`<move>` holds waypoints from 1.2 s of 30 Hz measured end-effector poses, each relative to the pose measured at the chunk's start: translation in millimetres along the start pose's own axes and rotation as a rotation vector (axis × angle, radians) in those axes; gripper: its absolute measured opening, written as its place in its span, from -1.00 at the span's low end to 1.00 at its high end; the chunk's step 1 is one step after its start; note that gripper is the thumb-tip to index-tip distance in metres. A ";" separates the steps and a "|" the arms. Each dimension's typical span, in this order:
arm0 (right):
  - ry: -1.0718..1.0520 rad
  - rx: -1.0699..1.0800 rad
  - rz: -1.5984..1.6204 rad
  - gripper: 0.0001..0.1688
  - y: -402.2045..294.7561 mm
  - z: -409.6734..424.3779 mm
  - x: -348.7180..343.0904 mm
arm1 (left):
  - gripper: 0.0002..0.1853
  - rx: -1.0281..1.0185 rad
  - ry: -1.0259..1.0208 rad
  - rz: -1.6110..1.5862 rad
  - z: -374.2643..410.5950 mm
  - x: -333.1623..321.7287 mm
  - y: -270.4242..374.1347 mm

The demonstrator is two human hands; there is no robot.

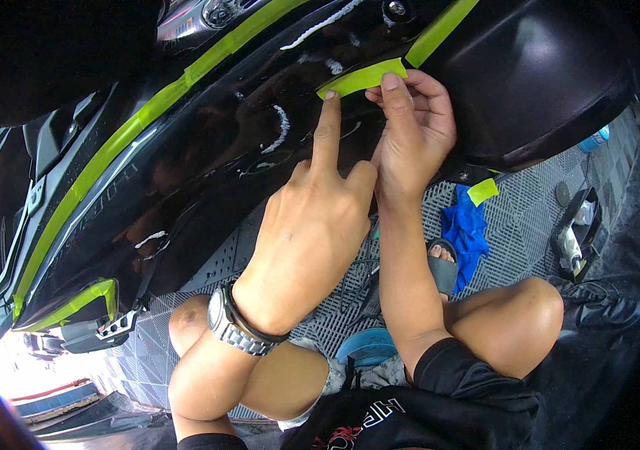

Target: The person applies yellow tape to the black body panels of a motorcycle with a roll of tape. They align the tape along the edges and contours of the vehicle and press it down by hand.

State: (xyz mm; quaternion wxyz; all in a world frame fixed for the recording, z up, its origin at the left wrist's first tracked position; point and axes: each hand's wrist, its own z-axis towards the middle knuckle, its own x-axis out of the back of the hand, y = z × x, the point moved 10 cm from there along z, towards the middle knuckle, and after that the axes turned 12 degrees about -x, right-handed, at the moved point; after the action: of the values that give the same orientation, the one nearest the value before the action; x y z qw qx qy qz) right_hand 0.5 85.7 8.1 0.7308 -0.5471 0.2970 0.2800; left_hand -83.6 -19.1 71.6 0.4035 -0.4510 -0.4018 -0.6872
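Observation:
My left hand (311, 219), with a steel watch (235, 329) at its wrist, stretches its index finger onto the lower left end of a short yellow-green masking tape strip (356, 81). Its other fingers are curled. Between thumb and fingers, my right hand (415, 124) pinches the strip's upper right end. The strip lies along a glossy black scooter body panel (196, 163) that bears white smears (280, 128); how much of it is stuck down cannot be told. Close above my right hand, another tape strip (441, 34) runs along the seam to a matte black part (522, 84).
A long tape line (145, 115) follows the panel's upper edge. Below are grey grated floor tiles (517, 225), a blue cloth (463, 225), a loose-looking tape piece (482, 192) and a black tray (590, 225) holding bottles. A blue round object (368, 343) sits between my legs.

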 end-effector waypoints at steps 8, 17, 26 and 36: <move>-0.002 0.016 -0.035 -0.78 -1.5 0.3 0.7 | -0.75 -0.007 0.045 0.012 0.9 0.7 -1.4; -0.007 0.055 -0.069 -0.80 -5.4 0.0 -2.7 | -0.75 0.014 0.023 0.021 1.7 -0.5 -3.9; 0.021 0.064 -0.156 -0.82 -9.7 -1.0 -0.9 | -0.78 -0.012 0.071 0.066 8.7 3.8 -0.2; -0.006 0.227 -0.280 -0.87 -25.4 -5.8 -6.2 | -0.81 -0.009 0.064 0.054 10.4 0.4 3.3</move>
State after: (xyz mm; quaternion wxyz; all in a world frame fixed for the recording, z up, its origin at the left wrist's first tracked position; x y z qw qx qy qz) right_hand 14.3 73.3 27.5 0.8206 -0.4964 0.2453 0.1419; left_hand -77.6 -10.8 75.5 0.4326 -0.4411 -0.3732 -0.6921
